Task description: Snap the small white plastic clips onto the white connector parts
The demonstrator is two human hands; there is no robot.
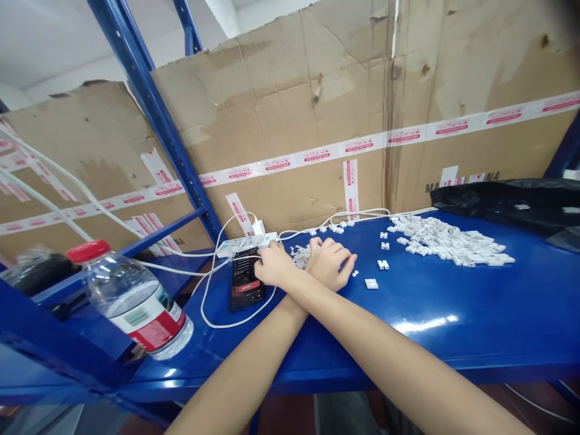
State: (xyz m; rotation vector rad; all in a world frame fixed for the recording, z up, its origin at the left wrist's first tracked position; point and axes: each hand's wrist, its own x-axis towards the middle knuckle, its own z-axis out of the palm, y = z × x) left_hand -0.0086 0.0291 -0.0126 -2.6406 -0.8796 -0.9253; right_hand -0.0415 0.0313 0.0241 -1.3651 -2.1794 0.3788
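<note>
My forearms cross, the right over the left. My left hand [330,264] rests on the blue shelf top to the right of the crossing, fingers apart and bent, beside a small heap of tiny white pieces [299,256]. To the left, my right hand [274,264] is closed, its fingers curled at the power strip [226,248] and the right edge of a black device [247,281]. A white cable reaches its fingers; whatever they grip is hidden. Small white blocks [383,264] stand in a loose column right of my left hand.
A large pile of white plastic parts [453,240] lies at the right, before a black plastic bag [489,202]. A water bottle with a red cap [136,302] leans in view at the left. White cables [217,326] loop around the device. Cardboard [290,109] walls the back.
</note>
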